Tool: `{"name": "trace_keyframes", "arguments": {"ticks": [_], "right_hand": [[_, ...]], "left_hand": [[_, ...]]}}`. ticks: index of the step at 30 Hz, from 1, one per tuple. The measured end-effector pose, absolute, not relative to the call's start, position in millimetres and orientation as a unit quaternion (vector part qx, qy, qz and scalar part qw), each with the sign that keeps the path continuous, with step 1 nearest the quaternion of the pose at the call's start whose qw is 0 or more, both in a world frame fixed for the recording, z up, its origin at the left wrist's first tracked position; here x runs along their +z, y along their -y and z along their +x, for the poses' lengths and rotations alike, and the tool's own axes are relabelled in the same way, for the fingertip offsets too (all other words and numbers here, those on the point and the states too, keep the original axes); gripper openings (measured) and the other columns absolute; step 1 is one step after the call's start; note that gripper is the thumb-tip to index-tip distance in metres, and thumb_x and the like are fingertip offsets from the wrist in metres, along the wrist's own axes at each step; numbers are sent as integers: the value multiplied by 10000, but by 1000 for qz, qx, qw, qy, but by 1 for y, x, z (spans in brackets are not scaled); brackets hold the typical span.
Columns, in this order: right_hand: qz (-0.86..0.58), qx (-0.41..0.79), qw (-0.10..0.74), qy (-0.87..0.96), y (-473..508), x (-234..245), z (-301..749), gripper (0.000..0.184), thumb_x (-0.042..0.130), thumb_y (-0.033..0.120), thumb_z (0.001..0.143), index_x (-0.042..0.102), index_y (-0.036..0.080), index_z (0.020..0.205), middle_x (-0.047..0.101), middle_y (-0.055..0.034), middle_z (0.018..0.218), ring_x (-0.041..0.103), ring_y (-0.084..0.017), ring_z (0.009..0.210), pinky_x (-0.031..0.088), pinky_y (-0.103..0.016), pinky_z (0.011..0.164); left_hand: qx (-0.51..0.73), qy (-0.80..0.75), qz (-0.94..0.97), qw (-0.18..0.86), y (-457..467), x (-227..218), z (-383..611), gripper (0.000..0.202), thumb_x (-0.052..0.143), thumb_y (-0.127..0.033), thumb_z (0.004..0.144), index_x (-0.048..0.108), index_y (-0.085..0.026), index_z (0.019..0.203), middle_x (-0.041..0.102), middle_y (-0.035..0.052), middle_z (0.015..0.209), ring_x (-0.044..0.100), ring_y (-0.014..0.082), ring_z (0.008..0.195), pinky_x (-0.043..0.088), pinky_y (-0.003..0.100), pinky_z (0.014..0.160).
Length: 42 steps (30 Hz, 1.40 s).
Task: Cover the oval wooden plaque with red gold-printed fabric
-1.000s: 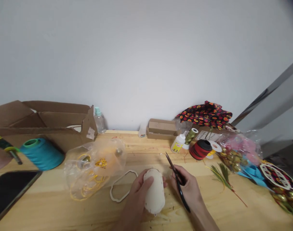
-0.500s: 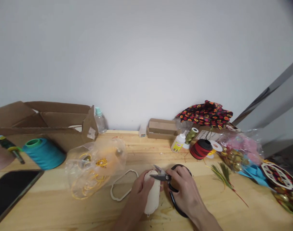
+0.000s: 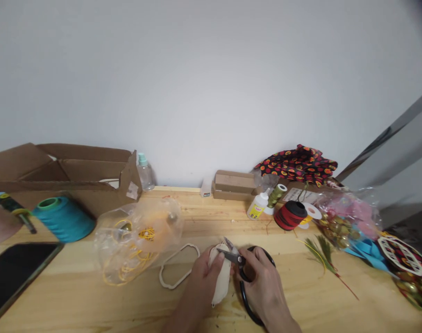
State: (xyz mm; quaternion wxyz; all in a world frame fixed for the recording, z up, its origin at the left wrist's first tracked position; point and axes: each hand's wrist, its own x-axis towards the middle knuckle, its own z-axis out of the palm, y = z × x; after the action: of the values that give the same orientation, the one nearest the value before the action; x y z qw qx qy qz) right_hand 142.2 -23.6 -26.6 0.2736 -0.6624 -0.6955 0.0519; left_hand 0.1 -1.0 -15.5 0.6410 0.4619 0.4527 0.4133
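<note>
My left hand [image 3: 203,277] is closed around a pale, elongated flat piece [image 3: 222,283] with a scalloped edge and a small loop at its lower end. In my right hand [image 3: 261,280] are black-handled scissors [image 3: 236,259], their blades parted at the upper end of the pale piece. One blade lies across its face, the other behind or beyond its top edge. Just left of my left hand, a thin cream outline frame [image 3: 164,276] rests on the wooden table [image 3: 134,310].
Left: a clear plastic bag with yellow cord [image 3: 138,240], a blue thread cone [image 3: 63,219], a phone [image 3: 20,273] and a cardboard box [image 3: 93,196]. Right: a glue bottle [image 3: 257,206], a red thread spool [image 3: 290,216], a green sprig [image 3: 322,252] and a bag of golden bells [image 3: 339,231].
The scissors and my right hand have shifted slightly left and down, and the blades have turned a little. The pale piece tilts more, its lower end moving slightly up.
</note>
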Motion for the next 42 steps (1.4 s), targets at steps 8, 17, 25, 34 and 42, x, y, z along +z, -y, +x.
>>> {"name": "trace_keyframes", "arguments": {"ticks": [8, 17, 25, 34, 42], "right_hand": [[-687, 40, 247, 682, 26, -35, 136, 344, 553, 118, 638, 601, 249, 952, 527, -8, 712, 566, -163, 622, 446, -233, 526], [-694, -3, 253, 674, 27, -37, 134, 303, 550, 173, 663, 595, 261, 949, 536, -3, 710, 580, -156, 590, 416, -218, 467], [-639, -66, 239, 728, 22, -23, 152, 392, 516, 78, 596, 611, 253, 933, 520, -17, 676, 514, -155, 571, 336, -218, 464], [-560, -13, 192, 806, 4, -3, 179, 348, 504, 90, 614, 602, 224, 919, 501, -12, 713, 473, -127, 600, 323, -204, 499], [-579, 155, 361, 714, 4, -14, 181, 265, 535, 156, 691, 609, 189, 944, 593, -32, 746, 546, -146, 652, 431, -230, 568]], "left_hand": [[432, -494, 446, 608, -1, -15, 4, 248, 508, -368, 727, 583, -136, 770, 615, 4, 583, 549, 153, 555, 411, 223, 514], [449, -507, 443, 587, -4, -15, 8, 249, 537, -383, 692, 589, -143, 655, 611, 3, 526, 539, 148, 503, 409, 222, 481], [393, -490, 408, 663, 1, -9, -1, 227, 551, -384, 696, 556, -158, 699, 619, 8, 540, 592, 159, 485, 420, 217, 412], [349, -476, 436, 679, -1, -6, -2, 219, 534, -371, 717, 524, -156, 674, 619, 13, 569, 574, 133, 462, 404, 207, 405], [290, -511, 429, 686, 0, -2, -2, 135, 592, -285, 635, 513, -185, 680, 644, 17, 559, 603, 179, 472, 419, 232, 395]]}}
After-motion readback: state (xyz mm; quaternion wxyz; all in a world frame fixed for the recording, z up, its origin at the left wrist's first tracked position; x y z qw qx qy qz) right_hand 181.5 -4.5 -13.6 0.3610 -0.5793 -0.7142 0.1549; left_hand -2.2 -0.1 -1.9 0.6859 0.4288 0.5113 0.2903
